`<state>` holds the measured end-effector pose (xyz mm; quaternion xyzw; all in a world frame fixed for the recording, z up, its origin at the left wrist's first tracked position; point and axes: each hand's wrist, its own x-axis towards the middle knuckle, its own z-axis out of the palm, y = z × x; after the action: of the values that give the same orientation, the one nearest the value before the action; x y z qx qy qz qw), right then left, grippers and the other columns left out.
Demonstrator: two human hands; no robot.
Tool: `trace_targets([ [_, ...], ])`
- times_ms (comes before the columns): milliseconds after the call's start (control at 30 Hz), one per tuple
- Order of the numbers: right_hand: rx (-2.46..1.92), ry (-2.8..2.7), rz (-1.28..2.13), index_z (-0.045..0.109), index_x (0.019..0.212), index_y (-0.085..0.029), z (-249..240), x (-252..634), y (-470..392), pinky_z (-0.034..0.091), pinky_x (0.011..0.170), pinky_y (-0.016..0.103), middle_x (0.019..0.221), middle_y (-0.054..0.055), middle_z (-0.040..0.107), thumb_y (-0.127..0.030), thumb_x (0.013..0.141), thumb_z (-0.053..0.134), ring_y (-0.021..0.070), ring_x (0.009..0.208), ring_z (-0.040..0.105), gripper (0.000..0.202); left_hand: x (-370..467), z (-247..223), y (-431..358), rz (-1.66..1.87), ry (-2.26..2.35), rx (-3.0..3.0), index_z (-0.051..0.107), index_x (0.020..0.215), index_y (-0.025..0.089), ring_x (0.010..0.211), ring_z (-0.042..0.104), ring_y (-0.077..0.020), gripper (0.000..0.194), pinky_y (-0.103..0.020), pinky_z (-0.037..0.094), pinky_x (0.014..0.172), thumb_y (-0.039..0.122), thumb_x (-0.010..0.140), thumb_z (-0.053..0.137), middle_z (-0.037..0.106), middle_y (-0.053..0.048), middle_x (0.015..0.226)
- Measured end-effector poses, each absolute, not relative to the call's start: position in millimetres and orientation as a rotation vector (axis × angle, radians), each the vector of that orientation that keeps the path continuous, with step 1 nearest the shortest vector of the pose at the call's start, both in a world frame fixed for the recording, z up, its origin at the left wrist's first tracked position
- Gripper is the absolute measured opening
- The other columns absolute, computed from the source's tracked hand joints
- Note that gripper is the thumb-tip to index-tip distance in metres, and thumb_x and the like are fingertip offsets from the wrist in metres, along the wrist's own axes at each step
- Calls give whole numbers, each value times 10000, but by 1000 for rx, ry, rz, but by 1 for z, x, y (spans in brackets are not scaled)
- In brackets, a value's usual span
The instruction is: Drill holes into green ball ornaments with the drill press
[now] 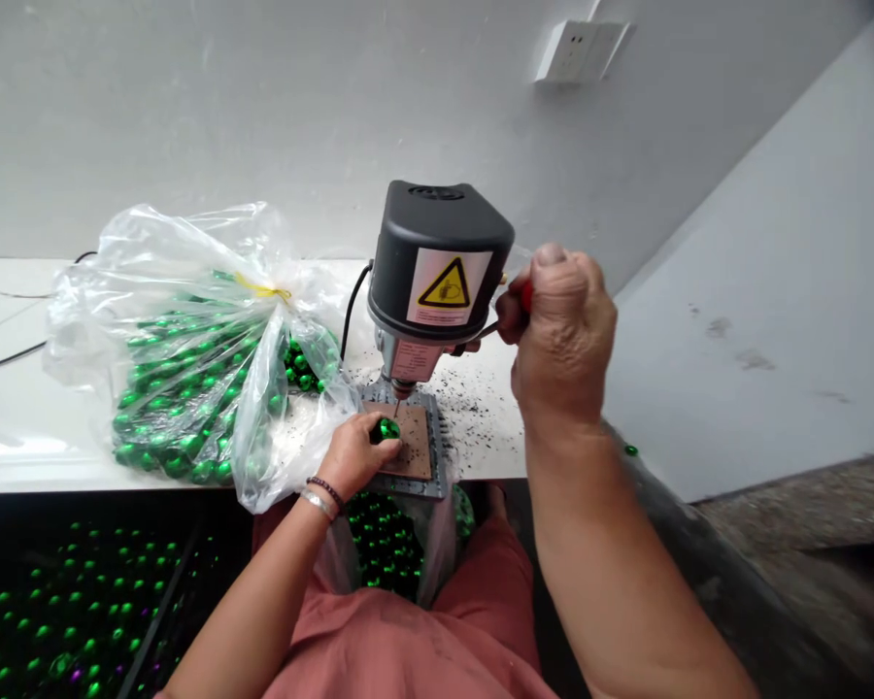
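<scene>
A black drill press with a yellow warning label stands on the white table. Its thin bit points down at a shiny green ball, which my left hand pinches over a brown board on the grey metal base. Whether the bit touches the ball I cannot tell. My right hand is wrapped around the red-tipped lever at the machine's right side. A bracelet and a bangle circle my left wrist.
Left of the drill, a clear plastic bag of green balls lies on the white table. Dark shavings surround the base. More green balls sit in a bag between my legs and at lower left. A socket is on the wall.
</scene>
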<state>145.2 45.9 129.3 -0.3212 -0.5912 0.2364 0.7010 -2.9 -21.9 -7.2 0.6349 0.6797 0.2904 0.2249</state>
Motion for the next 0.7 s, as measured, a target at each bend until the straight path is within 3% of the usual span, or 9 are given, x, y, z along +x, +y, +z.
trace_targets([
  [100,-681,-1307,608,411,616,-190,133,146,53,295,419,211,516,-47,380,-489,801,468,50,447,396,357,-13,5,-47,625,1579,1796,669,951,184,771,570,-153,272,-247,432,711,270,704,599,651,-31,876],
  [233,-618,-1281,677,415,645,-191,130,146,52,251,369,201,537,-40,389,-455,799,490,49,440,396,314,-30,22,-67,499,1441,1687,623,1122,196,694,580,-145,540,-233,450,614,368,616,700,654,-62,1009],
  [300,-602,-1269,681,425,652,-189,129,147,51,261,369,205,540,-39,391,-452,788,508,50,438,399,308,-41,26,-60,659,1613,1608,629,1113,183,765,603,-168,478,-254,470,683,395,685,639,661,-74,1034],
  [367,-608,-1258,671,434,651,-188,129,147,51,272,375,210,535,-36,397,-461,778,519,55,441,404,313,-56,24,-42,828,1860,1539,657,1055,165,947,599,-200,360,-283,448,848,362,793,510,667,-82,1057],
  [500,-651,-1254,687,452,656,-194,130,147,49,276,388,211,521,-35,411,-478,773,516,55,446,394,315,-92,13,11,740,2481,1507,579,1162,83,1149,506,-264,401,-357,370,991,203,798,462,579,-163,1209],
  [600,-698,-1250,688,483,682,-192,131,148,45,296,402,206,525,-36,428,-494,766,519,54,457,407,316,-117,8,44,764,2688,1553,498,1246,94,1222,436,-265,446,-385,330,1028,240,832,414,496,-167,1304],
  [700,-750,-1260,692,486,691,-186,132,148,42,316,419,201,531,-38,438,-494,775,506,50,466,417,320,-135,9,67,691,2704,1469,443,1301,144,1249,401,-311,518,-441,333,1010,373,837,411,433,-166,1360],
])
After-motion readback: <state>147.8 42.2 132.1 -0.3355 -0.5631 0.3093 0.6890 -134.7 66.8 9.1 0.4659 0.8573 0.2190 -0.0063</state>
